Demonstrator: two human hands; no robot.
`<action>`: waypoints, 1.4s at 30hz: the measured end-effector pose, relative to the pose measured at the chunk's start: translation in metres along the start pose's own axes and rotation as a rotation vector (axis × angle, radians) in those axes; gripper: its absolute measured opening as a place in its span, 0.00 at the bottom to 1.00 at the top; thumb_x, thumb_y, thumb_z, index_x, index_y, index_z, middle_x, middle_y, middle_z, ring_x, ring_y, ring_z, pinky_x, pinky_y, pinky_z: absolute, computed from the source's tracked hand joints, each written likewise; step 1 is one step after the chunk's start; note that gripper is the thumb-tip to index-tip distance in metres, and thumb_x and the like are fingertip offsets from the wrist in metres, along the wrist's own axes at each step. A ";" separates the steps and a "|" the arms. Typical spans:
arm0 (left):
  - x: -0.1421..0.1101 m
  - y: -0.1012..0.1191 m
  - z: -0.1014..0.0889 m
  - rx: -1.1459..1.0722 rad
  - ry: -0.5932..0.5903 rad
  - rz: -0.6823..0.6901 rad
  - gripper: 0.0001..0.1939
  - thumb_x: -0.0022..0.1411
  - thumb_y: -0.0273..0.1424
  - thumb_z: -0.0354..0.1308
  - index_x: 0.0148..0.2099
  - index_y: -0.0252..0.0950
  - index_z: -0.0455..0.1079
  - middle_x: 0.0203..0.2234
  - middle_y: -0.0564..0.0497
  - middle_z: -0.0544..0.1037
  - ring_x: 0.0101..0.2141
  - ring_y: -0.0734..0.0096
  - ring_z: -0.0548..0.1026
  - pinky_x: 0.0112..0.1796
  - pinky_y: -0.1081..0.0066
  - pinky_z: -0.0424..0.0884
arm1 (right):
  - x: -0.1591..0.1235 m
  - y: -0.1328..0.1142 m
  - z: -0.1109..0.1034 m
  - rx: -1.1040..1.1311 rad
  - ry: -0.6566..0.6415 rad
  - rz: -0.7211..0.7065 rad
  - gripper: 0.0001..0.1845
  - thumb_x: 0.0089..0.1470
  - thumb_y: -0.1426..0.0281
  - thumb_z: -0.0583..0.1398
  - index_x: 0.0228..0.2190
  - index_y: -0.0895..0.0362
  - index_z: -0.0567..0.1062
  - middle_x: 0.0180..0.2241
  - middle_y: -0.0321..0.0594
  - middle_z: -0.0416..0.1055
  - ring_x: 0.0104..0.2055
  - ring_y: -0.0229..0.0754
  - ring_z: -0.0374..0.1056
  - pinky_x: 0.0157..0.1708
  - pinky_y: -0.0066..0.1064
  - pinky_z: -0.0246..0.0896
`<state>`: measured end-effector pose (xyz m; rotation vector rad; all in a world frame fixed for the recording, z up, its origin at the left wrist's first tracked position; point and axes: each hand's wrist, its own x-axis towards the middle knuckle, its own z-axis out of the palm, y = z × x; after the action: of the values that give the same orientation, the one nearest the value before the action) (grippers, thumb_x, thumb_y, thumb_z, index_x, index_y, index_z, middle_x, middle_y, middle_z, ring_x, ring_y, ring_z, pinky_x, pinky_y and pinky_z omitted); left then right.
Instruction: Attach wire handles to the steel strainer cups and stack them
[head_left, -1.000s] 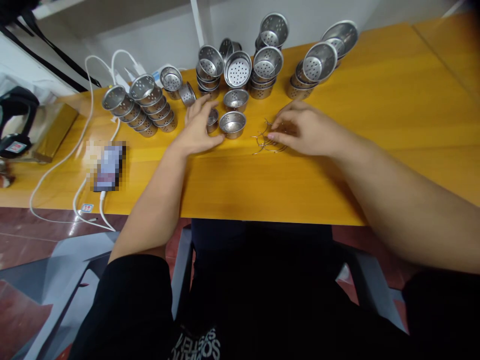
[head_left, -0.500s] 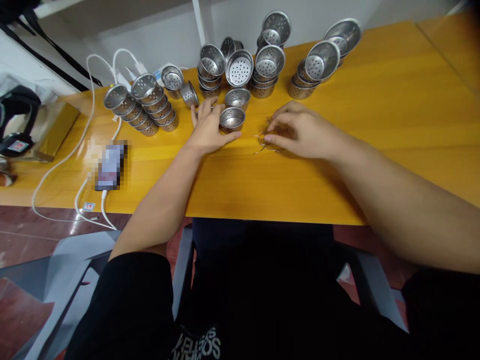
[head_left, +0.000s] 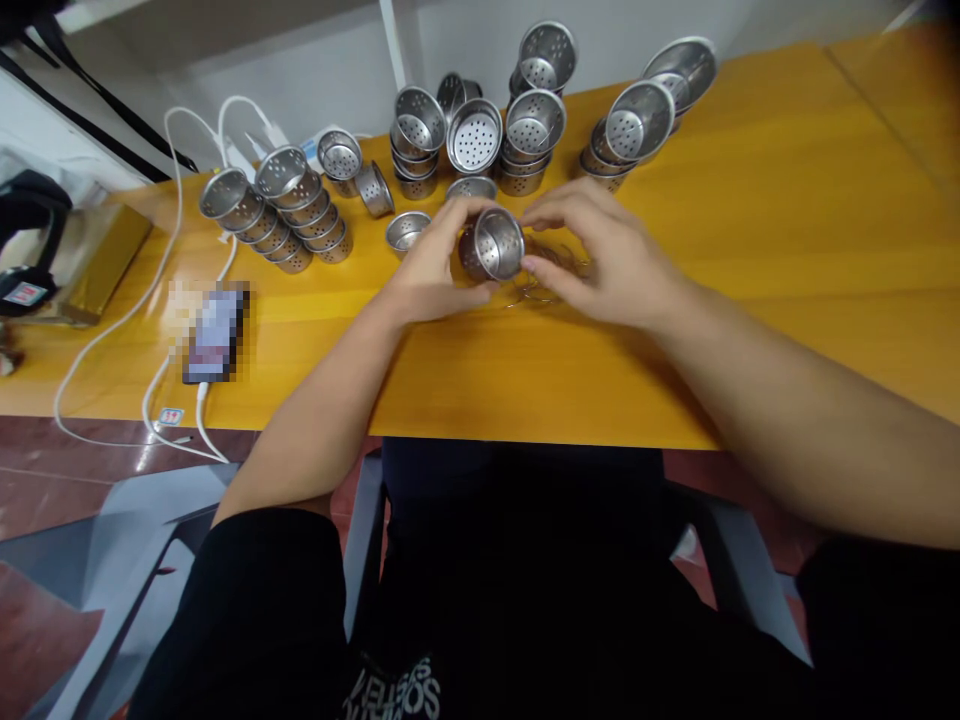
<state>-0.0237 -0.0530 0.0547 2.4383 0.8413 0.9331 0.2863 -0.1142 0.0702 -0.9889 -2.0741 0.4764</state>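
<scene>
A small perforated metal cup (head_left: 499, 245) is tilted in front of me, its open mouth facing right and up. My left hand (head_left: 439, 262) is closed around its left side, thumb below and fingers above. At the cup's right rim, the thumb and fingertips of my right hand (head_left: 592, 250) meet the edge. Thin bent wires (head_left: 551, 285) lie on the table beneath my right hand, partly covered by it. Just left of my left fingers stands another low perforated cup (head_left: 407, 230). Behind the held cup another one (head_left: 471, 187) is partly hidden.
Stacked perforated cups (head_left: 416, 130) line the back of the wooden table (head_left: 525, 380), with leaning stacks (head_left: 300, 205) at left and more (head_left: 637, 120) at right. A phone (head_left: 216, 335) with white cables (head_left: 112, 345) lies left. Chair arms flank my body.
My left hand has picked up a cup and tilted it toward my right hand. The right fingers have moved from the wires to the cup's rim. Another low cup now shows at left.
</scene>
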 end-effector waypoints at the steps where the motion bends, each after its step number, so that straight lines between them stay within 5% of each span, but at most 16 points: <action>1: -0.001 0.006 0.001 -0.020 -0.030 0.024 0.44 0.71 0.53 0.85 0.79 0.50 0.72 0.73 0.41 0.83 0.78 0.32 0.83 0.82 0.33 0.80 | 0.000 -0.005 0.001 0.003 0.001 0.006 0.34 0.76 0.30 0.71 0.73 0.27 0.85 0.72 0.46 0.86 0.77 0.81 0.75 0.82 0.83 0.71; 8: -0.006 0.016 0.010 -0.155 -0.213 0.086 0.36 0.74 0.63 0.80 0.69 0.47 0.80 0.59 0.44 0.89 0.60 0.39 0.91 0.67 0.39 0.92 | 0.000 -0.015 0.011 -0.014 0.049 -0.097 0.26 0.86 0.37 0.62 0.61 0.40 0.89 0.63 0.56 0.85 0.68 0.79 0.81 0.73 0.79 0.79; 12: -0.004 0.010 0.009 -0.134 -0.165 0.014 0.40 0.75 0.67 0.79 0.74 0.49 0.78 0.62 0.46 0.88 0.65 0.37 0.91 0.70 0.36 0.91 | -0.001 -0.016 0.007 -0.030 0.091 -0.127 0.26 0.88 0.41 0.59 0.56 0.42 0.90 0.61 0.57 0.84 0.63 0.77 0.82 0.68 0.80 0.81; 17: -0.003 0.009 0.005 -0.085 -0.054 -0.077 0.45 0.72 0.66 0.82 0.78 0.49 0.74 0.68 0.44 0.86 0.73 0.34 0.89 0.75 0.34 0.88 | 0.000 -0.009 0.002 0.022 0.019 -0.053 0.26 0.77 0.33 0.70 0.57 0.37 0.92 0.65 0.53 0.85 0.69 0.80 0.80 0.73 0.80 0.80; 24: -0.004 0.003 0.005 -0.138 -0.058 -0.056 0.53 0.64 0.67 0.87 0.78 0.49 0.75 0.72 0.43 0.86 0.75 0.32 0.87 0.78 0.34 0.86 | 0.000 0.007 0.004 0.059 -0.025 -0.122 0.34 0.75 0.25 0.72 0.58 0.38 0.91 0.68 0.53 0.85 0.74 0.80 0.79 0.79 0.80 0.76; 30: -0.006 -0.012 0.008 -0.144 -0.095 0.051 0.53 0.65 0.63 0.88 0.80 0.47 0.75 0.72 0.42 0.87 0.73 0.35 0.88 0.77 0.38 0.87 | -0.001 0.019 0.011 0.038 -0.080 -0.184 0.34 0.80 0.27 0.69 0.57 0.42 0.89 0.66 0.55 0.83 0.71 0.76 0.80 0.76 0.75 0.81; 36: -0.004 -0.004 0.003 -0.054 -0.133 0.065 0.47 0.65 0.58 0.90 0.76 0.47 0.77 0.69 0.44 0.88 0.69 0.38 0.89 0.75 0.41 0.88 | -0.003 0.028 0.016 -0.010 -0.130 -0.195 0.32 0.82 0.30 0.68 0.57 0.44 0.87 0.66 0.53 0.79 0.68 0.74 0.81 0.75 0.75 0.82; 42: -0.006 -0.005 -0.007 -0.014 -0.142 0.024 0.46 0.64 0.52 0.89 0.76 0.47 0.77 0.69 0.44 0.88 0.68 0.38 0.89 0.74 0.41 0.87 | -0.005 0.012 0.010 0.010 -0.142 -0.176 0.32 0.81 0.29 0.69 0.53 0.43 0.86 0.63 0.52 0.82 0.67 0.72 0.82 0.75 0.71 0.83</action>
<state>-0.0343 -0.0526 0.0539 2.4738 0.7542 0.7616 0.2860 -0.1101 0.0541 -0.7770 -2.2597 0.4770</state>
